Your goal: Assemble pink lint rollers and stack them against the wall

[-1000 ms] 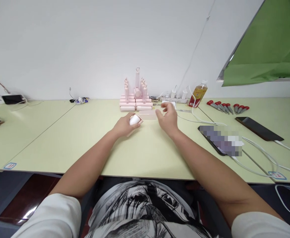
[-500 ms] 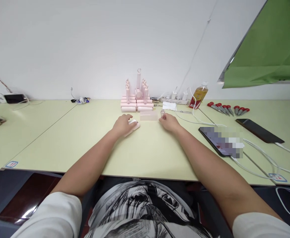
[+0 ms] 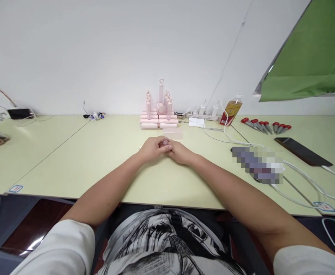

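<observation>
My left hand (image 3: 152, 149) and my right hand (image 3: 181, 152) meet over the table in front of the pink stack. Between their fingers is a small clear pinkish piece (image 3: 165, 142), and the fingers of both hands are closed round it. A bit of something white shows at the left edge of my left hand, mostly hidden. Just behind the hands lies a flat translucent pink box (image 3: 173, 133). Farther back, pink boxes (image 3: 149, 125) are stacked, with several slim pink tubes (image 3: 161, 93) standing on them.
A drink bottle (image 3: 231, 110) leans by a power strip (image 3: 210, 117) with white cables. Right of it lie several red-capped grey tools (image 3: 257, 125), a black phone (image 3: 303, 151) and a blurred phone (image 3: 256, 165). Another phone (image 3: 20, 114) lies far left.
My right hand has moved left with the small clear piece and met my left hand. My left hand has shifted slightly right, and the white item under it is now mostly hidden.
</observation>
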A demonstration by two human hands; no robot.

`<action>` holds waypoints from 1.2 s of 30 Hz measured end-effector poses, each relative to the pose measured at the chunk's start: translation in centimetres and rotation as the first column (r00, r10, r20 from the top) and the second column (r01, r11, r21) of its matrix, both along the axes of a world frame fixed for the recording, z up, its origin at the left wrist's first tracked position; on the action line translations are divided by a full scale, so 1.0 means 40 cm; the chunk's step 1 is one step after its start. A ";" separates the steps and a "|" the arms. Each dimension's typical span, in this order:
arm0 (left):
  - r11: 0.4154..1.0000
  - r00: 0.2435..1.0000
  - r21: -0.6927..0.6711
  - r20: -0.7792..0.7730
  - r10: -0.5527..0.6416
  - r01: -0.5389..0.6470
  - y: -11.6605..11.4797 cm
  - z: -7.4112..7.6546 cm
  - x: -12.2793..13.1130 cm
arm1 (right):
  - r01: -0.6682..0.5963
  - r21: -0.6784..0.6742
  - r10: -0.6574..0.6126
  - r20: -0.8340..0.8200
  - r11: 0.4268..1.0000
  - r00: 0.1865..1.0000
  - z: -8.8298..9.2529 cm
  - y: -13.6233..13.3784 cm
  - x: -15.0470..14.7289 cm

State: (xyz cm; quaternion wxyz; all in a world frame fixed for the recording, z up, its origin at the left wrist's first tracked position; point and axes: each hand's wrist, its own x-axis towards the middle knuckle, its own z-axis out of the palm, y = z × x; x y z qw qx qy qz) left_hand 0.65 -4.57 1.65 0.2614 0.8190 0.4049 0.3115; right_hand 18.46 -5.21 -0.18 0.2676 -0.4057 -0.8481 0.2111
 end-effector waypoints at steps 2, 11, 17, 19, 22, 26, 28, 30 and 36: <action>1.000 0.994 0.004 0.106 0.002 -0.003 0.005 -0.004 -0.003 | -0.002 -0.044 -0.005 -0.150 0.999 0.989 0.004 -0.002 0.000; 0.979 0.754 -0.197 0.651 0.089 0.055 0.016 0.012 0.004 | 0.272 -0.428 -0.491 -0.569 0.862 0.660 -0.009 0.037 0.015; 0.957 0.641 -0.284 0.745 0.187 0.050 0.011 0.021 0.009 | 0.175 -0.520 -0.538 -0.716 0.836 0.445 0.011 0.029 0.007; 0.951 0.593 -0.303 0.779 0.206 0.067 0.015 0.020 0.008 | 0.120 -0.511 -0.511 -0.756 0.851 0.409 0.020 0.018 0.000; 0.938 0.538 -0.336 0.809 0.237 0.091 0.019 0.016 0.008 | 0.052 -0.488 -0.465 -0.787 0.871 0.406 0.027 0.003 -0.011; 0.933 0.505 -0.348 0.825 0.256 0.096 0.019 0.015 0.007 | -0.009 -0.466 -0.416 -0.799 0.885 0.435 0.030 -0.010 -0.022; 0.936 0.498 -0.339 0.830 0.252 0.092 0.017 0.018 0.005 | -0.048 -0.466 -0.404 -0.809 0.883 0.427 0.035 -0.015 -0.024; 0.940 0.502 -0.329 0.830 0.244 0.086 0.016 0.021 0.002 | -0.105 -0.472 -0.394 -0.822 0.875 0.412 0.040 -0.020 -0.025; 0.939 0.502 -0.316 0.839 0.211 0.134 0.015 0.024 0.002 | -0.231 -0.503 -0.382 -0.824 0.833 0.417 0.054 -0.032 -0.025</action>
